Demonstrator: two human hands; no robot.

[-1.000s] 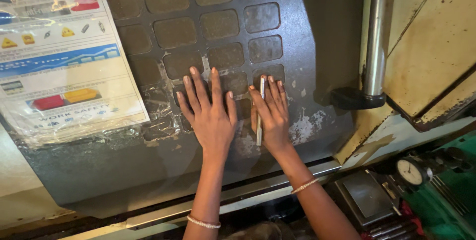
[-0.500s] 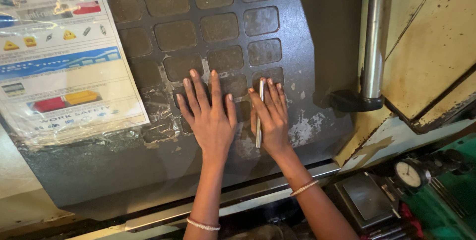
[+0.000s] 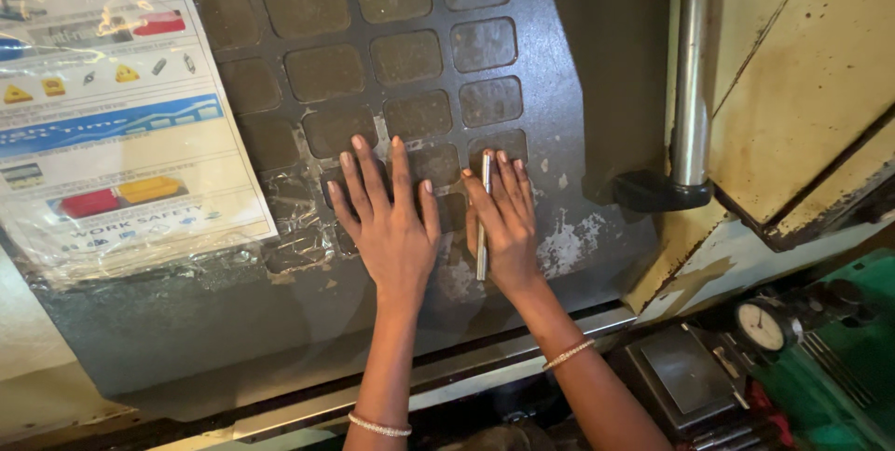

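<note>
Both hands lie flat against a dark grey metal machine panel [image 3: 578, 134], its face pressed with rows of rounded square recesses and its paint scuffed away in pale patches near the lower right. The left hand [image 3: 392, 227] is spread wide with fingers apart, its grip open and holding nothing, palm down over a wrinkled sheet of clear plastic film [image 3: 294, 218] stuck to the panel. The right hand [image 3: 508, 227] lies just beside it, fingers straight and together, pressing a slim silver metal rod [image 3: 483, 218] against the panel; the rod runs upright along the inner edge of the hand, pinned under the hand rather than wrapped, so that grip is not closed around it, though exactly how the thumb meets it is hard to tell from here. A beaded bracelet [image 3: 378, 426] circles the left wrist and a thin bangle [image 3: 569, 354] the right. To the left, a laminated safety poster [image 3: 112, 116] with coloured pictures is taped onto the panel under glossy plastic. To the right stands a polished steel handle bar [image 3: 692, 69] in a black bracket, beside cream-painted, rust-flecked machine housing [image 3: 811, 88]. Low at the right sit a dial gauge [image 3: 763, 325] and green-painted machinery [image 3: 858, 358].
</note>
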